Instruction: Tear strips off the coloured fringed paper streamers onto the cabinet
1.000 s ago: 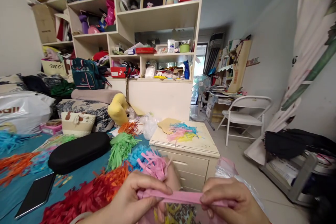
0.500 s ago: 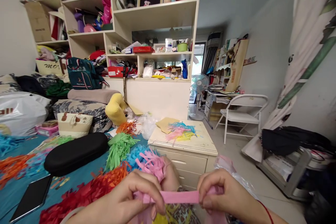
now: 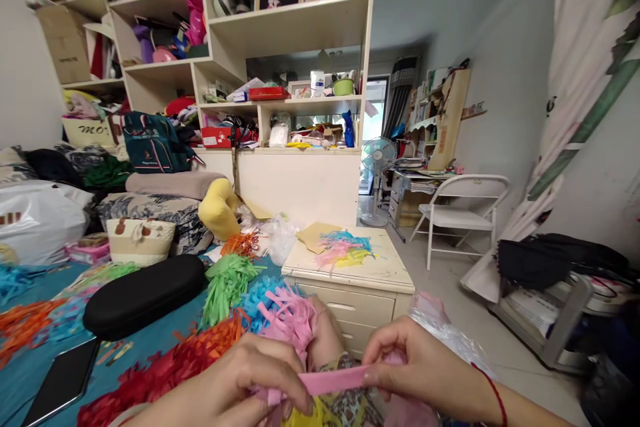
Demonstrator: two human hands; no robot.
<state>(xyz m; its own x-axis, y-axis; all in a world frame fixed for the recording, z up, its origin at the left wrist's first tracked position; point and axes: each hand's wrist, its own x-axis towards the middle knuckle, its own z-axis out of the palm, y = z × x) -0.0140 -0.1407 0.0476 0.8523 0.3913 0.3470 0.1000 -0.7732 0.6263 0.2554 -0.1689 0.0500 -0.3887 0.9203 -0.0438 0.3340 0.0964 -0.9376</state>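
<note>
A folded strip of pink paper (image 3: 333, 381) is stretched between both hands at the bottom of the view. My left hand (image 3: 240, 380) pinches its left end, fingers closed. My right hand (image 3: 425, 370) pinches its right end, fingers curled. Just behind my hands lie bundles of fringed paper: pink (image 3: 285, 317), light blue (image 3: 260, 293), green (image 3: 227, 280) and red-orange (image 3: 170, 367). Yellow paper (image 3: 307, 413) shows under the strip.
A cream nightstand (image 3: 350, 273) carries loose coloured shreds. A black case (image 3: 143, 293) and a dark tablet (image 3: 55, 383) lie on the teal bedspread. A clear plastic bag (image 3: 445, 330) is by my right wrist. Shelves (image 3: 285, 27), a white folding chair (image 3: 460, 217) and a fan (image 3: 380, 160) stand beyond.
My hands have come closer together, so less of the pink strip shows between them. The right hand has shifted left and the view has turned slightly right.
</note>
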